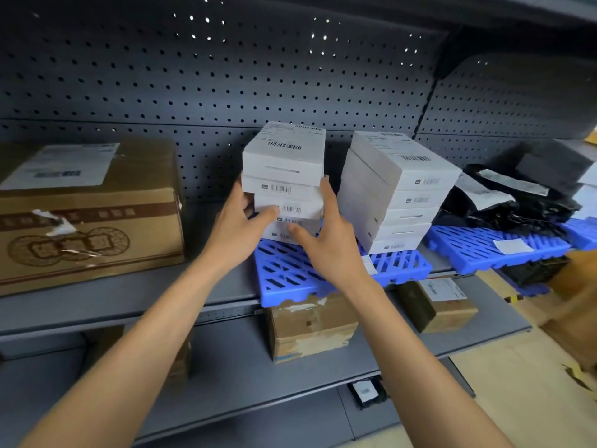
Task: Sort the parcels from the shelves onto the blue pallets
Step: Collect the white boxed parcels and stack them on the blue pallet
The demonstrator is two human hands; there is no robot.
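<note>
Both hands clamp white box stack (283,179) at frame center, on blue pallet (290,276). Left hand (240,221) fingers curled round left side, right hand (326,234) flat vs right side. Risk: stack uneven, mid boxes offset, loose squeeze = topple toward second stack (397,192).

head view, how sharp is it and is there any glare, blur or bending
Head view: the white box stack between the hands is sharp enough to show barcodes; the brown carton at left and the black bags at right smear toward the edges; wide-angle bending curves the shelf edge; bright pinpoints shine through the pegboard holes.
</note>
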